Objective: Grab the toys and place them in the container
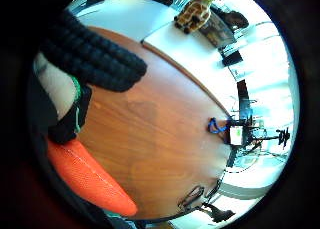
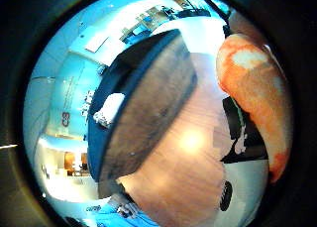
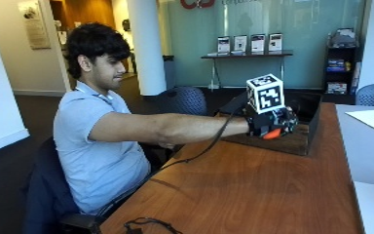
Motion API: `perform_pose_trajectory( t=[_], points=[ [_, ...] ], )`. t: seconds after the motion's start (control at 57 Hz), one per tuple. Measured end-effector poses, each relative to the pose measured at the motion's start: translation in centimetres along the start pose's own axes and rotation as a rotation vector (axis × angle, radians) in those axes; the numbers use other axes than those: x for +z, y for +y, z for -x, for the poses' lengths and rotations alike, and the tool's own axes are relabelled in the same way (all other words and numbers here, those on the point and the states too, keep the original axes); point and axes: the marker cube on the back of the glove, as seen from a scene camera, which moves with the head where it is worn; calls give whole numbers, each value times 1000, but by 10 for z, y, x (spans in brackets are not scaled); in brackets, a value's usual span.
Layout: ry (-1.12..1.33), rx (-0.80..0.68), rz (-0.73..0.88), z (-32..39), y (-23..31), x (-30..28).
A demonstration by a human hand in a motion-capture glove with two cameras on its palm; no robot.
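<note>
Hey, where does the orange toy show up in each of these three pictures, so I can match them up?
Little finger side palm view: the orange toy sits at the picture's edge, close to the palm, over the wooden table.
Thumb side palm view: it fills one side, across from the dark container.
Outside view: a small orange patch in the grip of the gloved right hand, beside the container.
Shared landmark: the wooden table.

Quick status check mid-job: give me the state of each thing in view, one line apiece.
Black-gloved right hand: raised beside the container, gripping the toy.
Orange-and-white soft toy: held in the hand, off the table, not yet in the container.
Dark open-topped container: upright on the table, open; a white item lies inside.
Brown wooden table: carries the container.
</note>
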Motion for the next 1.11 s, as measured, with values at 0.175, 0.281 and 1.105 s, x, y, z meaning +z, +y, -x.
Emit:
perform_pose_trajectory(
  t=[0.175,0.281,1.105],
  points=[
    [13,-119,-33,67,-14,-46],
    [35,-160,-56,108,-24,-61],
    [-31,-199,39,178,-33,-77]
  ],
)
